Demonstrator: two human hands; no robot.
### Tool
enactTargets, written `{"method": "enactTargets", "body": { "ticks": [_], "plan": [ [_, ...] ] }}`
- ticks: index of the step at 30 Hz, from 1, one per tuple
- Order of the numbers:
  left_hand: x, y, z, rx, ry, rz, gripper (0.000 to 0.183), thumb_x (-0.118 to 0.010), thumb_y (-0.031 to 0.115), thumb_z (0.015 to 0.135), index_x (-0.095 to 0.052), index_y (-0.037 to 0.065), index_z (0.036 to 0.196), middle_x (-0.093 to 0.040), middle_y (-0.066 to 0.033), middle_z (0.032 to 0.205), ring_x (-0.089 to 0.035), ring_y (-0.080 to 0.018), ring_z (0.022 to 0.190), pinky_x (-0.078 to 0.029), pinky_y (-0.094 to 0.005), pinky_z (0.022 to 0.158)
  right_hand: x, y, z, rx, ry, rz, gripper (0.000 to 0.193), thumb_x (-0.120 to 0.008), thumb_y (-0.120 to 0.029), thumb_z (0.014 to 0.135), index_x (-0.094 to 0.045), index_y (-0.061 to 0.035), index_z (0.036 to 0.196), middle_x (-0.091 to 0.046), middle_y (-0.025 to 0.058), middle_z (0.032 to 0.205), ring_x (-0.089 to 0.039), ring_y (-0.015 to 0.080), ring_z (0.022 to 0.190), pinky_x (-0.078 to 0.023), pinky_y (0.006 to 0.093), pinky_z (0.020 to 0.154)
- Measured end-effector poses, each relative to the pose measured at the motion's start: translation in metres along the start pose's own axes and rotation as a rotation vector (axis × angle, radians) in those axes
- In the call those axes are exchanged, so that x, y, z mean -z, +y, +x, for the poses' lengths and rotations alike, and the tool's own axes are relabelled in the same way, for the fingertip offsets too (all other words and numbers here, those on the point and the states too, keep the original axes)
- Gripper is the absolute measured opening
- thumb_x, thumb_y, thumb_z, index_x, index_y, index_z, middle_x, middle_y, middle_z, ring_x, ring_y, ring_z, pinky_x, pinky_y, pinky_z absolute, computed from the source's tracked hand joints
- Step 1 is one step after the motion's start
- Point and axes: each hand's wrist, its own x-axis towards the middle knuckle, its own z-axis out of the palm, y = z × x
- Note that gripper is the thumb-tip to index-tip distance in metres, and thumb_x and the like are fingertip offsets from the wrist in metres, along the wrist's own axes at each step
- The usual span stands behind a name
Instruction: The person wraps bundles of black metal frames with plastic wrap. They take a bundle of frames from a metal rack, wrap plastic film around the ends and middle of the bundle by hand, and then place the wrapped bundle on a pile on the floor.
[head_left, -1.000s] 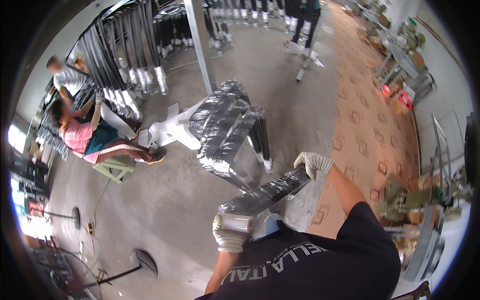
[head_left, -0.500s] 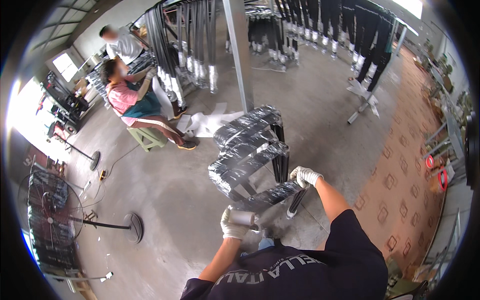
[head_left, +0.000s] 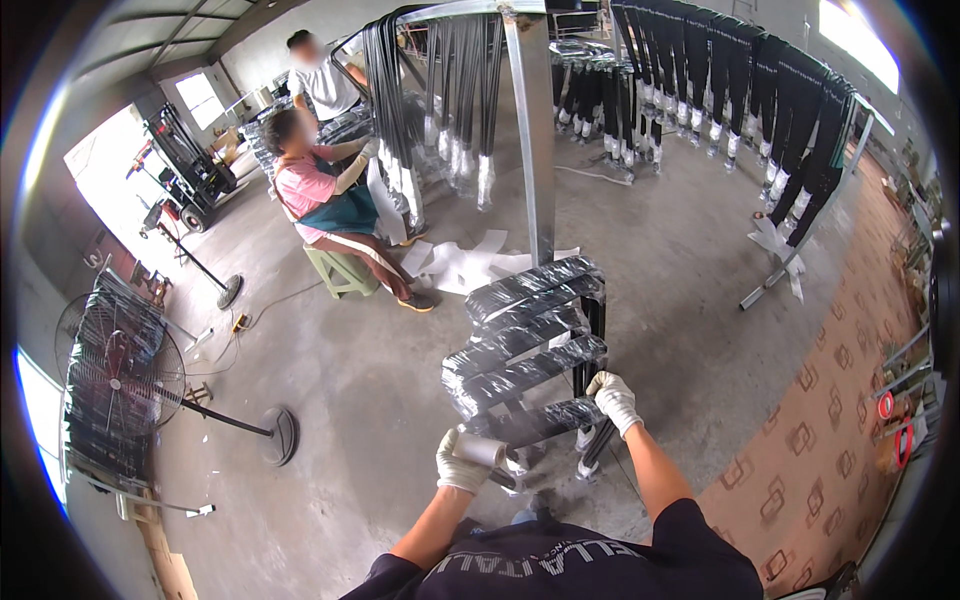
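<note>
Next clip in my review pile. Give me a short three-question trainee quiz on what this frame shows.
1. True or false: both hands wear light work gloves.
2. What does the left hand hold? A) a roll of clear wrap B) a hammer C) a paint brush
3. Where does the right hand rest?

Key
1. True.
2. A, the roll of wrap.
3. On the right end of the lowest wrapped black bar in the stack of wrapped bars, in front of a seated person and a standing fan at the left.

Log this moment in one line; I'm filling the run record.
left hand: holds wrap roll | right hand: on wrapped black frame | nearby: metal post, standing fan
</note>
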Motion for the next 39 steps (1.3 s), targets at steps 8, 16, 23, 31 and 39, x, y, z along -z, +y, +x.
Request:
{"method": "enactTargets", "body": {
  "ticks": [8, 16, 23, 31, 39],
  "plan": [
    [-0.002, 0.015, 0.007, 0.0, -0.022, 0.041, 0.045, -0.063, 0.032, 0.071, -0.049, 0.009, 0.108, -0.053, -0.0169, 0.109, -0.051, -0.0373, 0.1, -0.039, -0.0615, 0.088, -0.011, -0.033, 0.018, 0.24, 0.443, 0.148, 0.009, -0.061, -0.01, 0.07, -0.061, -0.011, 0.079, -0.065, 0.0055, 0.079, -0.063, 0.0238, 0.073, -0.049, 0.035, 0.069],
    [0.013, 0.042, -0.034, 0.269, -0.305, 0.17, 0.056, -0.069, 0.032, 0.069, -0.047, 0.007, 0.114, -0.049, -0.0194, 0.118, -0.047, -0.0454, 0.106, -0.038, -0.0636, 0.089, -0.081, -0.062, -0.126, 0.133, 0.32, 0.567, 0.011, -0.059, 0.001, 0.076, -0.061, -0.005, 0.085, -0.063, 0.0014, 0.079, -0.057, 0.0102, 0.073, -0.046, 0.0248, 0.07],
    [0.046, 0.094, -0.062, 0.279, -0.338, 0.329, 0.043, -0.066, 0.033, 0.075, -0.051, 0.007, 0.106, -0.057, -0.015, 0.103, -0.055, -0.0361, 0.098, -0.044, -0.0575, 0.083, -0.149, -0.131, -0.204, -0.045, -0.173, 0.444, 0.012, -0.061, -0.007, 0.08, -0.062, -0.0037, 0.092, -0.064, 0.0035, 0.082, -0.057, 0.0099, 0.072, -0.047, 0.024, 0.067],
    [0.099, 0.177, -0.083, 0.411, -0.223, 0.011, 0.044, -0.065, 0.039, 0.078, -0.054, 0.002, 0.1, -0.06, -0.0109, 0.085, -0.059, -0.0252, 0.075, -0.053, -0.0378, 0.066, -0.233, -0.236, -0.236, 0.307, -0.245, -0.402, 0.024, -0.054, -0.028, 0.081, -0.062, -0.0098, 0.094, -0.064, 0.0141, 0.083, -0.062, 0.0308, 0.075, -0.049, 0.0406, 0.067],
    [0.141, 0.266, -0.104, 0.184, -0.158, 0.011, 0.055, -0.06, 0.057, 0.074, -0.058, 0.007, 0.098, -0.06, -0.0028, 0.071, -0.056, -0.021, 0.062, -0.05, -0.0348, 0.056, -0.312, -0.306, -0.273, 0.45, -0.268, -0.326, 0.021, -0.051, -0.028, 0.083, -0.057, -0.0085, 0.088, -0.062, 0.0141, 0.08, -0.059, 0.0339, 0.075, -0.046, 0.0435, 0.068]
  ]
}}
